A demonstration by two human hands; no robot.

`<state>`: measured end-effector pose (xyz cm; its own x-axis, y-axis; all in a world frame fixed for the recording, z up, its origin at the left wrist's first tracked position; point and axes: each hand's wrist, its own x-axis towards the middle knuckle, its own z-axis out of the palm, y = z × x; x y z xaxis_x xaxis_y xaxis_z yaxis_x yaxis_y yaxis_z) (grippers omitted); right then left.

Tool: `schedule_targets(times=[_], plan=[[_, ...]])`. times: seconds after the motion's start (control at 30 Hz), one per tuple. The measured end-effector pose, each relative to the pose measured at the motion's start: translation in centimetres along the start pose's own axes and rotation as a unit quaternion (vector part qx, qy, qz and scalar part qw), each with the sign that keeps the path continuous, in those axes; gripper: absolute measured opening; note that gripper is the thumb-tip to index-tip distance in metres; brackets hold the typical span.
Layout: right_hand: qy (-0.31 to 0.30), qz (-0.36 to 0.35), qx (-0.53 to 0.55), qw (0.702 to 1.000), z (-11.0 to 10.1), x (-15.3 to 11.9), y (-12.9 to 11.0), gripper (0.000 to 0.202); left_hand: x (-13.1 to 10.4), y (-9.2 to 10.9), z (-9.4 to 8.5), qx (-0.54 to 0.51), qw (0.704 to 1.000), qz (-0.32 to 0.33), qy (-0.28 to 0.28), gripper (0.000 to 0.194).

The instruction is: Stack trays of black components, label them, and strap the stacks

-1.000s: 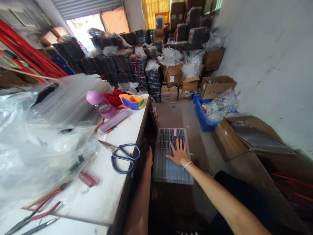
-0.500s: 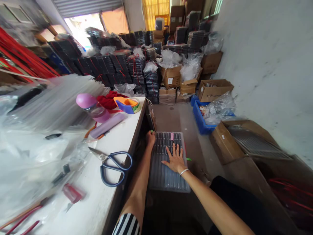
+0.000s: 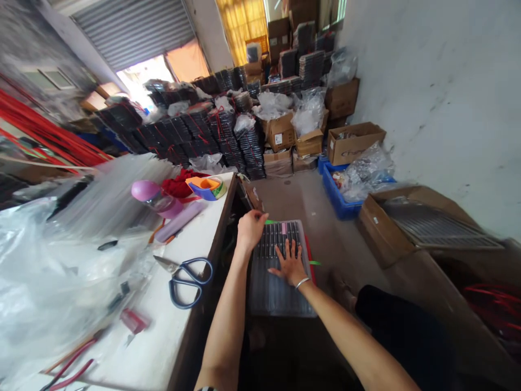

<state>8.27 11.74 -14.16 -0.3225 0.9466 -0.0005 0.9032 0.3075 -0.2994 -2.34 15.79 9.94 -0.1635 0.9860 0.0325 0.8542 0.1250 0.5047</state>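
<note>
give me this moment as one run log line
left hand: pinching green strip | right hand: spread flat on clear-lidded case | scissors: on white table

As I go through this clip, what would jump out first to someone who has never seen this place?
Probably the right hand, spread flat on a clear-topped stack low beside the table, while the left hand pinches a green strip at its far left corner. Next, the big blue-handled scissors lying open on the white tabletop, and the bundled dark stacks piled across the back.
</note>
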Motion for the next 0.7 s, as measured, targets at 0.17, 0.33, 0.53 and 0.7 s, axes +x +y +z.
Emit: schedule_targets(times=[0.17,0.33,0.53,0.7], plan=[[0.045,-0.002,-0.016,0.999,-0.2,-0.5,-0.2,0.087,-7.7,-3.7,3.0,0.106,0.990,-0.053,-0.080,0.029],[0.100,0.037,-0.004,0.994,-0.9,-1.0,-0.5,0.080,-13.4,-5.0,8.2,0.187,0.967,-0.048,-0.168,0.035],[0.100,0.001,0.039,0.994,-1.4,-1.6,-0.1,0.042,-9.7,-6.2,9.6,0.184,0.947,0.001,-0.264,0.021],[0.081,-0.042,0.064,0.994,-1.6,-1.6,0.0,0.043,-1.1,-6.4,11.4,0.174,0.963,-0.038,-0.202,0.052]])
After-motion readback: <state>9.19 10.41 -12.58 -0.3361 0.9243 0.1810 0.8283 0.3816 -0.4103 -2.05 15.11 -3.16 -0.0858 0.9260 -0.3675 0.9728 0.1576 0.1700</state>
